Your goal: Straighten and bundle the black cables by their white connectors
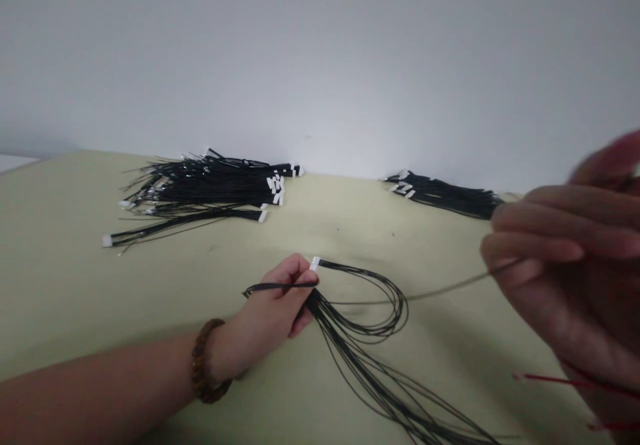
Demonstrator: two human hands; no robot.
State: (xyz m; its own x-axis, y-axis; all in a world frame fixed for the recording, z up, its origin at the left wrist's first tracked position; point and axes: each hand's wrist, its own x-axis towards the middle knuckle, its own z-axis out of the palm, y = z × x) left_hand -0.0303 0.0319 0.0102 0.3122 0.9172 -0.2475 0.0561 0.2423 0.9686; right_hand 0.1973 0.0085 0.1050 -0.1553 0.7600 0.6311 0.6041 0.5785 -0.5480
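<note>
My left hand (285, 298) is closed around a black wire harness (350, 331) above the table. A white connector (315, 264) pokes out past its thumb, and a loop of black wires curves from it to the right and back. More loose wires hang down toward the bottom right. At the right edge, close to the camera and blurred, is my right hand (560, 251), raised with curled fingers. One thin black wire (450, 288) runs from the harness up to it; the wire's end is hidden by the fingers.
On the yellow-green table (340, 225), a large pile of black harnesses (215, 185) with white connectors lies at the back left, one harness (180, 221) in front of it. A smaller bundle (445, 195) lies at the back right. A pale wall (320, 65) rises behind.
</note>
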